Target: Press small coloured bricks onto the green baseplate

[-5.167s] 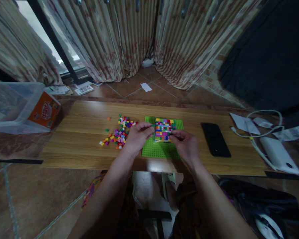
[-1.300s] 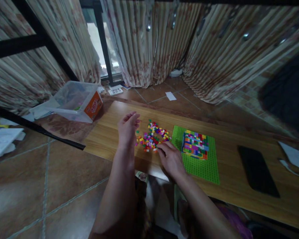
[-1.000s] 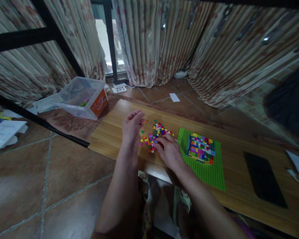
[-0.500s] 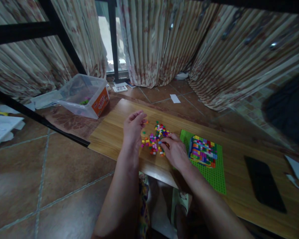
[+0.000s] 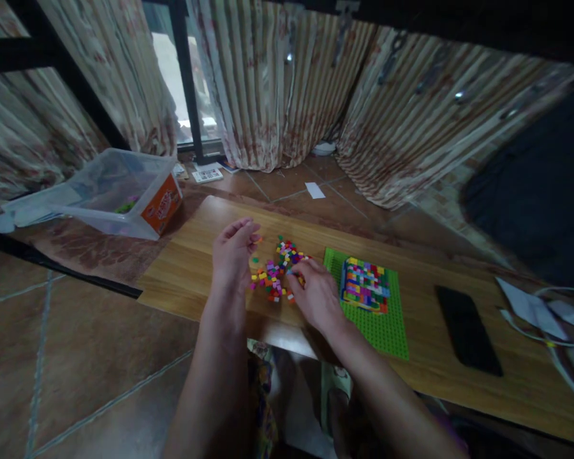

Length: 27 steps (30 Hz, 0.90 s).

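Reaching among loose bricks on the wooden bench, the right hand has moved off the brick panel on its green baseplate; its fingers nearly meet, the left hand curls, both holds unclear. Striped curtains hang beyond.

Striped, flowered curtains flank a bright window above a brown tiled floor.

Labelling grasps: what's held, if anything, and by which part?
Cannot tell. The right hand is at the loose bricks, the left hand is curled beside them; any brick gripped is too small to make out.
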### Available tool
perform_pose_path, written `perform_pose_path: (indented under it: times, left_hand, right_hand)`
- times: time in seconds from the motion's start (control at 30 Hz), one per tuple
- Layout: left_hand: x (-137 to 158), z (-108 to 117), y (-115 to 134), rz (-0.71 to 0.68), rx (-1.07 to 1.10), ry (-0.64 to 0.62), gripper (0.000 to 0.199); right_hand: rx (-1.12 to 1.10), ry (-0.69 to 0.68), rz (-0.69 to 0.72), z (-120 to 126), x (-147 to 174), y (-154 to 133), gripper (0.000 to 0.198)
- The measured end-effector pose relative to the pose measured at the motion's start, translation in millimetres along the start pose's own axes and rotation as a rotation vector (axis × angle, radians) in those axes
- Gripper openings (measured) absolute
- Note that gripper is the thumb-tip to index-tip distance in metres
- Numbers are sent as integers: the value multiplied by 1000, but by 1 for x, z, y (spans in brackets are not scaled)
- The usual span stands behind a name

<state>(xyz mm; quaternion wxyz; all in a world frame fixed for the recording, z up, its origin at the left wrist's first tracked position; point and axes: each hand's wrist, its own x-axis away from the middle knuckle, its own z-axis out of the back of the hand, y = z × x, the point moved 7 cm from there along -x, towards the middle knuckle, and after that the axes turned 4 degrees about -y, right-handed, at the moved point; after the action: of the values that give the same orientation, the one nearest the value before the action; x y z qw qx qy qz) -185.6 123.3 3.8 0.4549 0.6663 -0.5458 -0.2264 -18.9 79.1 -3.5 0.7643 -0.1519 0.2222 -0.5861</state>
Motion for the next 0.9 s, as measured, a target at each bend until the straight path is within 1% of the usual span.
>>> perform_pose_path:
  times: [0.1, 0.2, 0.23, 0.27, 0.33, 0.4, 0.47, 0.53, 0.6, 0.63, 0.7, 0.8, 0.9]
  left_hand:
    - [-1, -3, -3, 4, -17, -21, 31]
    - [0, -9, -7, 18, -43, -43, 31]
    - [1, -11, -9, 20, -55, -48, 30]
    - [3, -14, -11, 25, -67, -53, 30]
    - [7, -23, -17, 45, -103, -67, 29]
    - [14, -34, -27, 69, -149, -98, 28]
    - [23, -49, -40, 85, -204, -161, 26]
    - [34, -67, -58, 84, -287, -264, 23]
    - [45, -85, -77, 50, -427, -396, 18]
    - [51, -93, -86, 16, -504, -462, 16]
    - [61, -106, -99, -76, -661, -548, 15]
    - [70, -117, -110, -147, -823, -599, 16]
    - [74, -123, -112, -170, -885, -614, 13]
  right_hand:
    - [-214, 73, -65, 23, 14, 8, 12]
    - [-427, 160, -135, 50, 33, 33, 9]
    - [-472, 196, -169, 59, 40, 47, 8]
    - [-512, 272, -196, 71, 48, 62, 10]
    - [-587, 407, -318, 90, 66, 98, 17]
    - [-600, 471, -441, 101, 83, 130, 24]
    - [-540, 490, -499, 108, 96, 149, 25]
    - [-487, 467, -523, 107, 103, 157, 25]
    - [-456, 429, -530, 102, 106, 157, 24]
    - [-444, 415, -527, 99, 106, 156, 23]
    - [-411, 397, -510, 94, 105, 152, 21]
    - [-354, 389, -478, 91, 101, 147, 18]
    - [-282, 376, -468, 94, 98, 144, 17]
